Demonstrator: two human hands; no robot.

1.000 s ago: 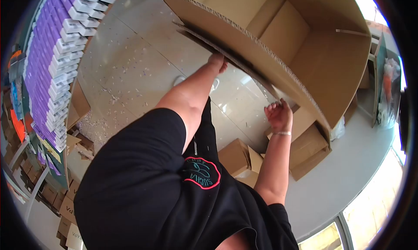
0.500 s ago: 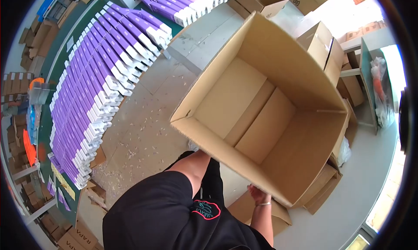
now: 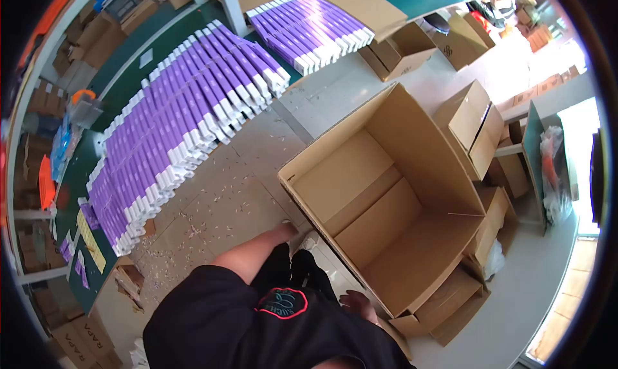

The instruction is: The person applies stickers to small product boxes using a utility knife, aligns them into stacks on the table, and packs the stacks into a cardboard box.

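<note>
Beside the near edge of a large cardboard box (image 3: pixel 434 150), the right hand (image 3: pixel 358 304) has its fingers loosely apart; whether they touch the cardboard I cannot tell. The left hand (image 3: pixel 288 229) is low, near the box's left side, too small to tell if its fingers are together. The box is ahead and to the right of the person, its mouth facing up, with bottom flaps showing inside. Just right of it are a smaller carton (image 3: pixel 450 298), a clear plastic bag (image 3: pixel 494 259) and a taller carton (image 3: pixel 465 121). Beyond its far edge, another open carton (image 3: pixel 412 47) is near the counter (image 3: pixel 135 63). On that counter, long purple-and-white boxes (image 3: pixel 174 115) lie in packed rows. Paper scraps (image 3: pixel 196 227) litter the floor (image 3: pixel 254 166) between.
</note>
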